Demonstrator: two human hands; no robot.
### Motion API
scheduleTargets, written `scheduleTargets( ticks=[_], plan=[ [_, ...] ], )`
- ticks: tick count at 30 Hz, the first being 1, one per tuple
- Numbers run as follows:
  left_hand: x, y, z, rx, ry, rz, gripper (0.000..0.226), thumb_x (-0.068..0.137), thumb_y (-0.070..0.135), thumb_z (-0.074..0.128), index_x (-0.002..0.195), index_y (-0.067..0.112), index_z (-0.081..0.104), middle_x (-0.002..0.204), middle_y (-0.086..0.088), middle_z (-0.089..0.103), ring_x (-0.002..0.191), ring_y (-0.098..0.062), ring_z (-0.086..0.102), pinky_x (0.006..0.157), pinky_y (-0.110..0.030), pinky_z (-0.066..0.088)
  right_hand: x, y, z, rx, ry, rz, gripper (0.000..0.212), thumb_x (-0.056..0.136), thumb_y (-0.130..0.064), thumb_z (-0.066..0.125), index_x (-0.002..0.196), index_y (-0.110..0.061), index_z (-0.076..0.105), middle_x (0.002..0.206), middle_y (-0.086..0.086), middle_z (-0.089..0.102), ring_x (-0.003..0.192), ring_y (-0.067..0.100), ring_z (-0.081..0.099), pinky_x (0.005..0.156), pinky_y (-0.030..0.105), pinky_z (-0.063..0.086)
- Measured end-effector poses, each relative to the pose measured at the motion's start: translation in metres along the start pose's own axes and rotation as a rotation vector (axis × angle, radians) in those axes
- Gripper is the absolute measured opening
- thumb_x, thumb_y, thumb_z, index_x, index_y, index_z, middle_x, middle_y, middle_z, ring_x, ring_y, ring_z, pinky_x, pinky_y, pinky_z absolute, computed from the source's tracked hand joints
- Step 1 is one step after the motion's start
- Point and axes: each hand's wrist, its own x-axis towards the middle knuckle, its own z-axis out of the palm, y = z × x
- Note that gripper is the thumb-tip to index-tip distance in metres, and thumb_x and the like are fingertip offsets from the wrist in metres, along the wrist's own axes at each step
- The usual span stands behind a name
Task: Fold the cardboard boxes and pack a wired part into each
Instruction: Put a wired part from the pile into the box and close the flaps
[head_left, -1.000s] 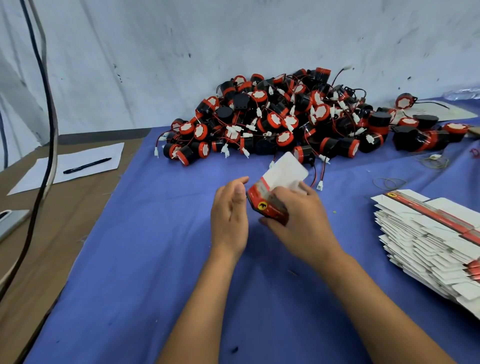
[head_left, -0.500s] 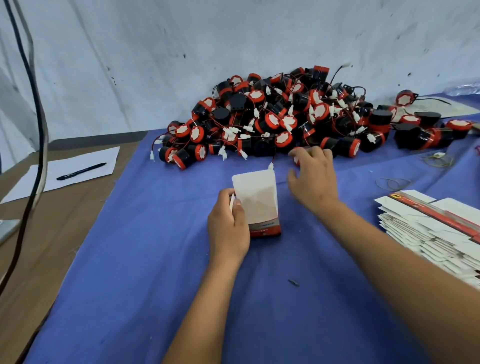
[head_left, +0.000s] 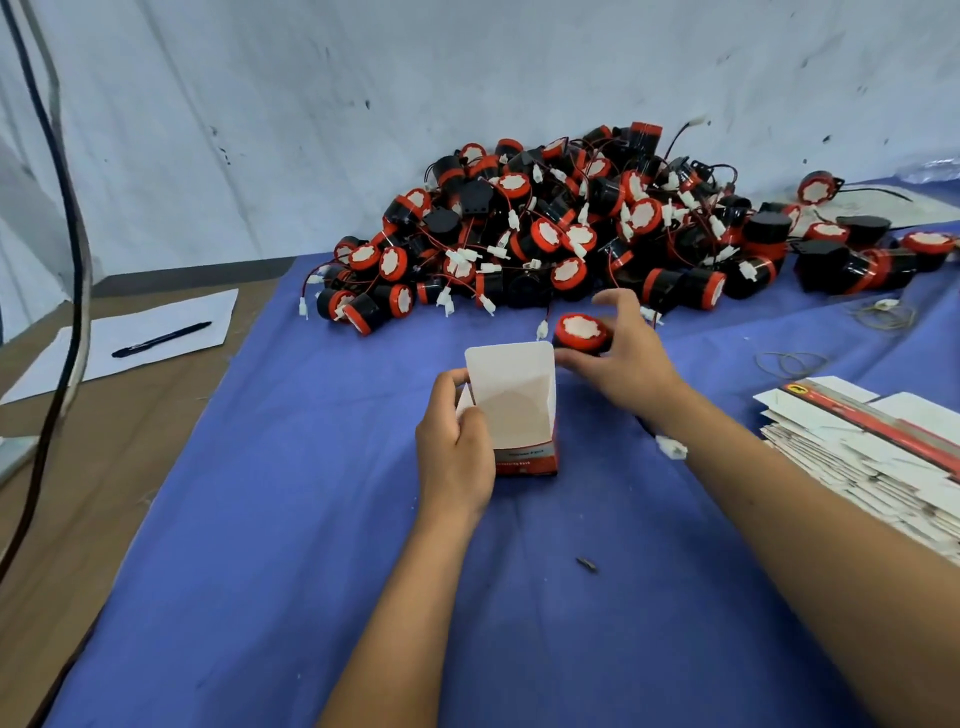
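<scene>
White card inside, red print outside: the box (head_left: 519, 415) stands upright and open-topped at mid-frame on the blue worktop (head_left: 311, 519), its rear flap raised. Left hand (head_left: 454, 441) grips its left wall. Right hand (head_left: 618, 358) holds a black-and-red part (head_left: 582, 332) just right of the flap, fingers curled round it, wire trailing. Packing looks under way; next, the part must drop in, wire tucked.

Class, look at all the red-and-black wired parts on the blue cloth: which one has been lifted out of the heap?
The part gripped in the right hand, beside the open box. All the others lie in the pile behind.
</scene>
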Motion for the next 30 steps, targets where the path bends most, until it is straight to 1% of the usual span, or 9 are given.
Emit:
scheduleTargets(
  ticks=[3,6,8,11,15,18,24,28,30],
  plan=[
    [-0.004,0.001,0.000,0.037,-0.009,-0.015,0.036,0.078,0.018,0.033,0.104,0.025,0.057,0.094,0.020,0.066,0.083,-0.002,0.060,0.060,-0.022,0.044,-0.033,-0.040,-0.009,0.547,-0.014,-0.075,0.042,0.096,-0.020,0.071,0.135,-0.012,0.058,0.120,0.013,0.068,0.105,0.026,0.068,0.081,0.040,0.060],
    [-0.007,0.001,0.001,0.054,-0.029,-0.047,0.026,0.089,0.016,0.041,0.104,0.032,0.054,0.095,0.015,0.069,0.088,-0.007,0.064,0.072,-0.030,0.052,-0.056,-0.089,-0.005,0.601,-0.145,-0.298,0.039,0.094,-0.027,0.070,0.131,-0.020,0.063,0.117,0.010,0.068,0.093,0.013,0.064,0.071,0.028,0.055],
    [-0.009,0.006,0.002,0.069,-0.058,-0.010,0.037,0.093,0.013,0.044,0.108,0.046,0.053,0.104,0.023,0.069,0.098,-0.001,0.065,0.077,-0.025,0.053,-0.066,-0.109,0.007,0.455,-0.237,-0.331,0.044,0.086,-0.030,0.075,0.128,-0.021,0.064,0.112,0.001,0.066,0.095,0.014,0.065,0.072,0.030,0.057],
    [-0.015,0.017,0.000,-0.007,-0.096,0.006,0.049,0.096,0.011,0.044,0.109,0.057,0.058,0.105,0.041,0.066,0.101,0.015,0.062,0.077,-0.005,0.048,-0.071,-0.112,0.023,0.165,-0.343,-0.217,0.043,0.085,-0.024,0.080,0.124,-0.022,0.061,0.112,-0.002,0.065,0.104,0.020,0.065,0.090,0.042,0.058],
    [-0.013,0.012,-0.003,-0.140,-0.098,-0.106,0.053,0.091,-0.012,0.039,0.119,0.026,0.065,0.116,0.007,0.073,0.110,-0.011,0.068,0.096,-0.032,0.056,-0.072,-0.094,0.018,-0.295,-0.294,-0.219,0.047,0.081,-0.013,0.079,0.122,-0.020,0.057,0.115,-0.001,0.065,0.106,0.021,0.060,0.092,0.043,0.051],
    [-0.011,0.014,-0.003,-0.237,-0.098,-0.197,0.046,0.088,-0.011,0.038,0.112,0.014,0.068,0.110,-0.010,0.075,0.099,-0.020,0.069,0.090,-0.049,0.057,-0.075,-0.091,0.020,-0.503,-0.293,-0.199,0.044,0.081,-0.008,0.072,0.121,-0.019,0.055,0.112,0.003,0.062,0.102,0.028,0.058,0.085,0.045,0.052],
    [-0.010,0.016,-0.002,-0.336,-0.096,-0.274,0.046,0.085,-0.009,0.037,0.113,0.010,0.068,0.104,-0.015,0.075,0.086,-0.022,0.068,0.068,-0.034,0.058,-0.087,-0.096,0.032,-0.871,-0.363,-0.200,0.041,0.088,-0.010,0.057,0.127,-0.023,0.057,0.125,0.010,0.042,0.104,0.027,0.036,0.087,0.031,0.039],
    [-0.012,0.013,0.007,-0.189,-0.064,-0.203,0.033,0.094,-0.004,0.050,0.118,0.015,0.064,0.110,-0.004,0.076,0.103,-0.024,0.072,0.088,-0.042,0.060,-0.099,-0.098,0.041,-1.019,-0.357,-0.245,0.032,0.089,-0.012,0.058,0.120,-0.017,0.060,0.122,0.007,0.050,0.117,0.028,0.040,0.094,0.033,0.037],
    [-0.013,0.011,0.008,-0.156,-0.045,-0.188,0.029,0.092,-0.003,0.053,0.112,0.015,0.065,0.104,-0.005,0.075,0.093,-0.026,0.070,0.079,-0.042,0.059,-0.101,-0.104,0.035,-1.026,-0.312,-0.236,0.021,0.088,-0.014,0.057,0.107,-0.022,0.064,0.115,0.003,0.056,0.115,0.027,0.042,0.088,0.031,0.042]
  ],
)
